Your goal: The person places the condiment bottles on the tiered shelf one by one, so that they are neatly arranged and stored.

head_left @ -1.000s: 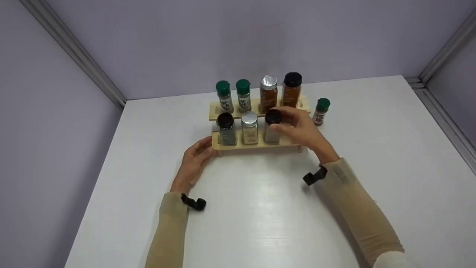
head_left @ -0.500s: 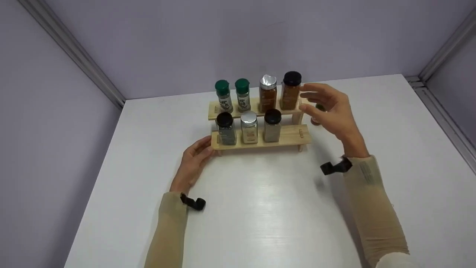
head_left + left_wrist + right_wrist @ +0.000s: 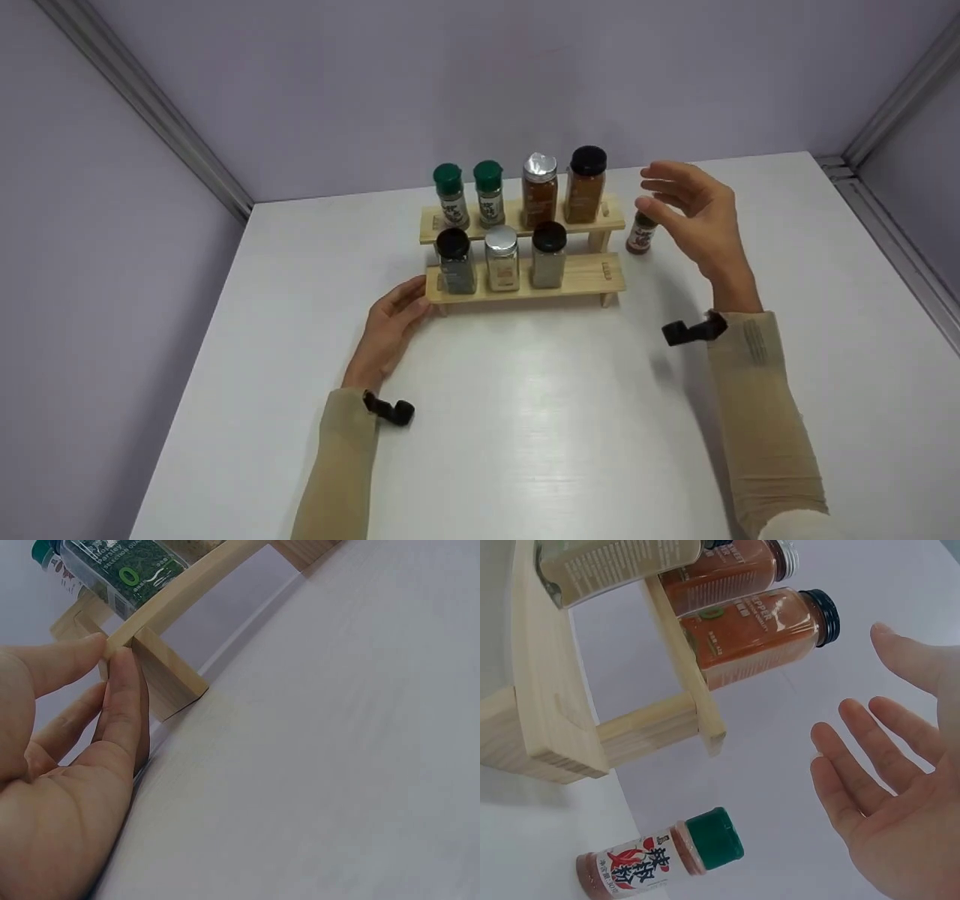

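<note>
A two-tier wooden spice rack (image 3: 592,276) stands on the table. My left hand (image 3: 388,322) pinches the left end of its lower shelf between thumb and fingers, as the left wrist view shows. To the right of the rack, my right hand (image 3: 701,221) is in the air with fingers spread, holding nothing. Just below and left of it stands a small green-capped chili powder jar (image 3: 641,862) on the table, its cap partly hidden by the hand in the head view. The lower shelf's right-hand jar is a black-capped pale spice jar (image 3: 549,259).
On the lower shelf are also a black-capped dark green jar (image 3: 457,264) and a silver-topped jar (image 3: 502,262). The upper shelf holds two green-capped jars (image 3: 489,196), a silver-topped orange jar (image 3: 540,193) and a black-capped orange jar (image 3: 585,187). Walls (image 3: 337,97) bound the table behind and at the sides.
My right hand has let go of the black-capped pale jar on the lower shelf and moved right, over toward the small green-capped jar. The left hand stays at the rack's end.
</note>
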Demonstrator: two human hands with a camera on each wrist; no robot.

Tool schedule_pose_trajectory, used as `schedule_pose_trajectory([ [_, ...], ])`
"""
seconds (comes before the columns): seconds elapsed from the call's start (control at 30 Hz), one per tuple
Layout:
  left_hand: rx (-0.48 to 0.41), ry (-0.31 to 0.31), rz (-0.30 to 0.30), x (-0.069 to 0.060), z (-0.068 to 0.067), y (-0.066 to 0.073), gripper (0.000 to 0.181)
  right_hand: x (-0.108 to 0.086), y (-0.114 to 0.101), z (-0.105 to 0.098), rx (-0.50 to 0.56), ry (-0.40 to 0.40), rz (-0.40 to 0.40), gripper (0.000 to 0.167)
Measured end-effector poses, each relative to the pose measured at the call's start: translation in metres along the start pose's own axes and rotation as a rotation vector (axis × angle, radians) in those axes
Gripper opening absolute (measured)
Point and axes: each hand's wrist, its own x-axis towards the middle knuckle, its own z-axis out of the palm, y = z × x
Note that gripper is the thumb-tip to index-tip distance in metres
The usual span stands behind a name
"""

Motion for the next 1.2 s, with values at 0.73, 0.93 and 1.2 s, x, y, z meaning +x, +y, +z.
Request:
schedule_pose_trajectory([
  [0.73,0.034,0.003,-0.005,0.0,0.001,0.0,0.051,-0.005,0.06,-0.013,-0.282,-0.002,0.219,0.059],
  [0.93,0.021,-0.015,0.002,0.0,0.001,-0.001,0.05,-0.01,0.077,-0.018,-0.236,-0.02,0.281,0.064],
  [1.2,0.01,-0.015,0.007,-0.001,0.001,0.0,0.049,-0.01,0.093,-0.019,-0.182,-0.044,0.346,0.062],
])
